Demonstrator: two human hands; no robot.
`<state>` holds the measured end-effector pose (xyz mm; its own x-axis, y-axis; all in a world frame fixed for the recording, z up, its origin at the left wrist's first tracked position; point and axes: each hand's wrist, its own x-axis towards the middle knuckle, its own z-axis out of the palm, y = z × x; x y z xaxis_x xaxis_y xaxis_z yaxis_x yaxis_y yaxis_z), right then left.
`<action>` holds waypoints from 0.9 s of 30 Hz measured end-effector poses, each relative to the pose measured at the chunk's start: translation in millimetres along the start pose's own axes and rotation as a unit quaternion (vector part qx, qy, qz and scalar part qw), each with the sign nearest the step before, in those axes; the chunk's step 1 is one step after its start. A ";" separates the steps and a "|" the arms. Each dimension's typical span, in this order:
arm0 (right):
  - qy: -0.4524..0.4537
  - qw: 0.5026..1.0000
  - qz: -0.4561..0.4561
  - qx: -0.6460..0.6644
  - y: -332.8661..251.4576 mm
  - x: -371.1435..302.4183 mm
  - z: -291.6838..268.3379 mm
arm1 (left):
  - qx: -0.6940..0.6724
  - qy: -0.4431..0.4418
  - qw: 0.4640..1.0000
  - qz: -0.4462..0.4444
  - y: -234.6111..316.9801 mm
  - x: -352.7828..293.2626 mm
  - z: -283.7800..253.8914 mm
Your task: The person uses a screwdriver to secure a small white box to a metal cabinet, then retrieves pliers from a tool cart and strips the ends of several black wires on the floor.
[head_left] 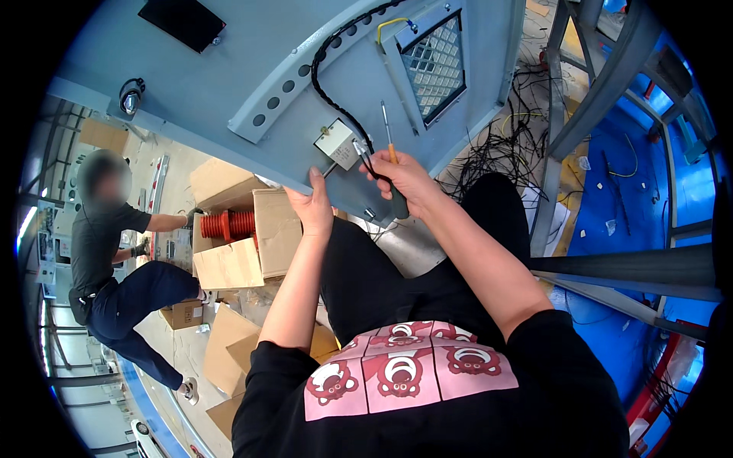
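A grey metal door panel (267,76) stands in front of me, with a small white metal box (337,145) mounted on it. A short metal rod (330,169) sticks out of the box toward my left hand (311,208). That hand is closed around the panel's lower edge, thumb in front, the other fingers mostly hidden behind. My right hand (408,182) is closed on a screwdriver (392,153) with an orange and black handle, its shaft pointing up and away. The same hand's fingertips are at dark wires with pale connectors (359,149) beside the box.
A black sleeved cable (324,91) runs down the panel near a mesh window (434,67). Tangled black wires (489,153) lie on the floor to the right, beside a steel frame (603,84). At left stand an open carton (279,229) with red ribbed parts and a co-worker (114,237).
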<state>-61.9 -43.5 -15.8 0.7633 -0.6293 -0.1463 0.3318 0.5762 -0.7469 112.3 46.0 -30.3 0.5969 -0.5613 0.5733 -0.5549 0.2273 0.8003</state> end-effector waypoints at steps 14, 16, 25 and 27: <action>-0.087 0.990 0.098 -0.048 -23.1 9.1 -15.0 | 0.004 0.011 1.000 0.017 -0.8 -1.8 1.7; -0.138 0.980 0.132 -0.058 -33.3 12.9 -19.5 | 0.008 0.003 1.000 0.015 -1.0 -1.5 0.6; 0.023 0.977 -0.038 -0.210 -35.8 -6.6 -3.1 | 0.027 0.018 0.999 0.000 24.4 -6.6 5.8; 0.081 0.932 -0.190 -0.298 -21.2 -11.9 2.0 | 0.035 0.015 0.999 -0.004 22.9 -7.6 3.8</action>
<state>-76.9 -47.2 3.1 0.5443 -0.8268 0.1416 0.1576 -0.0649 -0.9854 92.8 52.4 -17.0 0.6186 -0.5383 0.5723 -0.5885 0.1653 0.7914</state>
